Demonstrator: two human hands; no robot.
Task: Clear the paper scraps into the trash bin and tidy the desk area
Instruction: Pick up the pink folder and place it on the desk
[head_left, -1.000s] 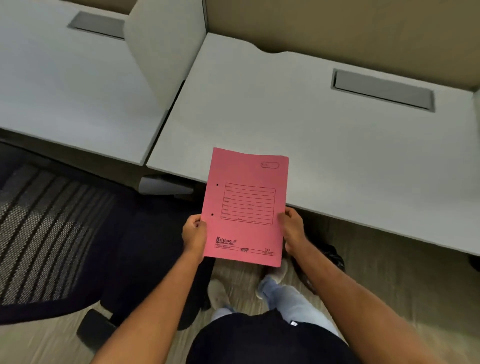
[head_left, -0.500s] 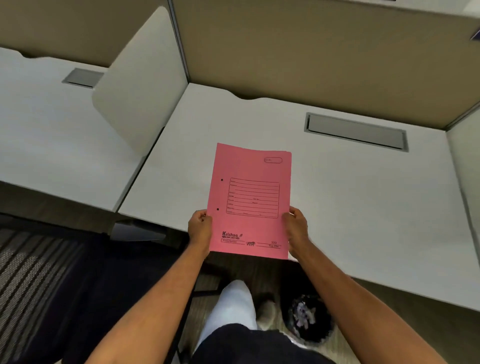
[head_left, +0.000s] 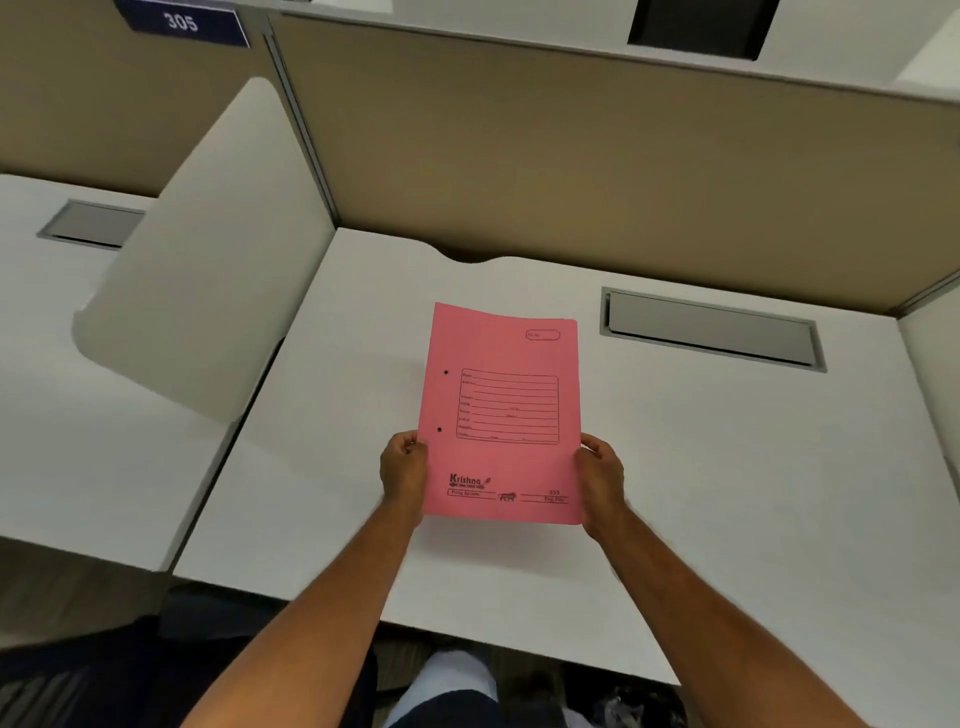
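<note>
A pink file folder (head_left: 506, 415) with a printed form on its cover is held flat over the middle of the white desk (head_left: 727, 467). My left hand (head_left: 404, 470) grips its lower left edge and my right hand (head_left: 600, 480) grips its lower right edge. Whether the folder touches the desk I cannot tell. A dark trash bin (head_left: 631, 704) with paper scraps inside shows partly under the desk's front edge at the bottom right.
A grey cable tray lid (head_left: 711, 328) is set into the desk at the back right. A beige partition (head_left: 571, 171) closes the back; a white divider (head_left: 208, 270) separates the neighbouring desk (head_left: 62, 415) on the left. A dark chair (head_left: 104, 675) stands at the lower left.
The folder and both hands have moved forward from the desk's front edge to over its middle. The view has come closer to the desk, so the bin is mostly hidden beneath it.
</note>
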